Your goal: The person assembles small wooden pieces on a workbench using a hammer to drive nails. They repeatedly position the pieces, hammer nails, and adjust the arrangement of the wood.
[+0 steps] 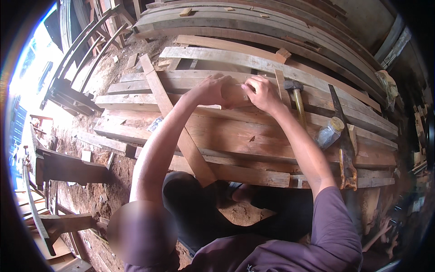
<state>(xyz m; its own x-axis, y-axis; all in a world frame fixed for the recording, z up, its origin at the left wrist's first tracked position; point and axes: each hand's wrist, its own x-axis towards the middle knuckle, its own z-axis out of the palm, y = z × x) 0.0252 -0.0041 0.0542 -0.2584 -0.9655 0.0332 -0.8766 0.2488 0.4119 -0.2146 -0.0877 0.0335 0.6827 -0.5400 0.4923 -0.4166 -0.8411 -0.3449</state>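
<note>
My left hand point(216, 92) curls around the left side of a small tan wooden piece point(235, 96) above the stacked boards; it is slightly blurred. Opposite it, my right hand point(263, 92) is closed in a pinch at the piece's right end. A thin, light line shows by its fingertips, too small to name. To the right of my right hand, a hammer point(299, 105) lies with its head away from me. Beyond my right forearm are a clear jar with a yellow lid point(329, 133) and a handsaw point(348, 168).
A flat wooden strip point(176, 119) crosses the boards point(226, 131) diagonally on the left. Long beams point(253, 22) lie stacked at the back. Curved wooden frames point(86, 59) stand at the far left. Another person's hand point(384, 229) shows at the lower right.
</note>
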